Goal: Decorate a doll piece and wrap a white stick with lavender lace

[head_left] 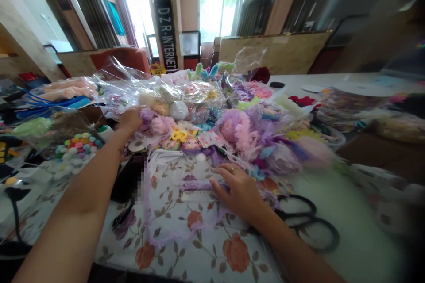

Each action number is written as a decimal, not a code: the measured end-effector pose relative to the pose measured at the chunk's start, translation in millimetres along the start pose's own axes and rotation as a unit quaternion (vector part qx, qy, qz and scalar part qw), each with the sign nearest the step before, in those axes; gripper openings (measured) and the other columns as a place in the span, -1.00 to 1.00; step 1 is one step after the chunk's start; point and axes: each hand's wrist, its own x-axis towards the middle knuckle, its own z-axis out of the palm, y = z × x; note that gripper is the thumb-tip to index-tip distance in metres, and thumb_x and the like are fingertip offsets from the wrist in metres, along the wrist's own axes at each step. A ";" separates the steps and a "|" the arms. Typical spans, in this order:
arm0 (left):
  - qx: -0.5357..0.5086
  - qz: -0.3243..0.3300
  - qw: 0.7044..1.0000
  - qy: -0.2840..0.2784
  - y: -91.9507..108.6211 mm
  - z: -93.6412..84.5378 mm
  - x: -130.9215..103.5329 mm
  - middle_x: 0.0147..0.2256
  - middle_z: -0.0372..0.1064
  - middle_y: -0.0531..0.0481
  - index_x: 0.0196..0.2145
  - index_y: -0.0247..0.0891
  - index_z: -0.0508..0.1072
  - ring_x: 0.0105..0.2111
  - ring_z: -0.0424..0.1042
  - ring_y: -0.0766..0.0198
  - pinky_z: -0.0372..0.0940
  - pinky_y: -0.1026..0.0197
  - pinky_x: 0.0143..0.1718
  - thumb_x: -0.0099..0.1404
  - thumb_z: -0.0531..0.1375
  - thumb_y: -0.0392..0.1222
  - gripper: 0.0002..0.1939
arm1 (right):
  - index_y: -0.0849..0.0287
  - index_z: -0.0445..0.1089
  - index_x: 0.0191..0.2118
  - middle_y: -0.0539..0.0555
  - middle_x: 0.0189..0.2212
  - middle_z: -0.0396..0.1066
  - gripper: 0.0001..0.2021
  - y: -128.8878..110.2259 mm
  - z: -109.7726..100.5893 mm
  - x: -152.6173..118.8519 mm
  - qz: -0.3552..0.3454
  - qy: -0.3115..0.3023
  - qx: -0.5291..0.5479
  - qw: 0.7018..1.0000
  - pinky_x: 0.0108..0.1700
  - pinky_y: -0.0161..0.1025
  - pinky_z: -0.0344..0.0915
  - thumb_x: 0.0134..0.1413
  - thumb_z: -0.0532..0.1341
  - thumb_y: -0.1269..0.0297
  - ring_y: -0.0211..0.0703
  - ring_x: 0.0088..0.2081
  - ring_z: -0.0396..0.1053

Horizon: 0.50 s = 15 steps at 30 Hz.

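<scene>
My left hand (131, 120) reaches far into the pile, against a bundle of purple fluffy trim (148, 116); its fingertips are hidden and blurred. Nearer to me, my right hand (239, 188) rests on the flowered cloth (172, 216) with thumb and fingers apart and a ring on one finger. Under or beside its fingertips lies a strip of purple lace trim (195, 184), along a clear ruler (199, 195). More thin purple trim (175, 239) runs around a rectangle on the cloth. By my right wrist are large black-handled scissors (318, 225).
Pink and purple ruffled trim (239, 128) heaps up behind my right hand. Colourful pom-poms (79, 143) in clear plastic lie left, near a white thread spool (104, 131). A black object (126, 181) is beside my left forearm. Plastic bags (195, 93) cover the back.
</scene>
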 end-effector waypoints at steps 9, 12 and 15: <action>0.013 0.012 0.998 0.063 1.6 -45.7 7.6 -0.11 0.44 -0.25 -0.07 -0.32 0.41 -0.09 0.41 -0.05 0.27 0.11 -0.14 0.09 0.14 -0.16 -0.58 | 0.22 0.46 -0.20 0.20 -0.24 0.49 -0.80 3.2 8.0 -1.0 -0.013 0.020 0.001 1.000 -0.17 -0.14 0.40 0.20 0.13 0.28 -0.03 -0.20 0.45; 0.036 0.018 0.999 -0.004 2.5 -49.8 8.8 -0.12 0.45 -0.26 -0.09 -0.32 0.44 -0.08 0.41 -0.08 0.27 0.09 -0.11 0.04 0.17 -0.24 -0.58 | 0.25 0.46 -0.21 0.21 -0.26 0.49 -0.81 3.5 8.4 -0.5 -0.024 0.033 0.003 0.999 -0.18 -0.12 0.41 0.19 0.13 0.30 -0.02 -0.22 0.45; 0.042 0.037 0.994 -0.093 1.4 -39.9 4.3 -0.15 0.48 -0.26 -0.17 -0.35 0.48 -0.11 0.42 -0.08 0.27 0.08 -0.10 0.00 0.21 -0.29 -0.63 | 0.26 0.46 -0.22 0.21 -0.27 0.49 -0.82 2.9 8.8 -1.1 -0.033 0.033 0.004 0.999 -0.18 -0.10 0.42 0.19 0.13 0.32 -0.01 -0.23 0.45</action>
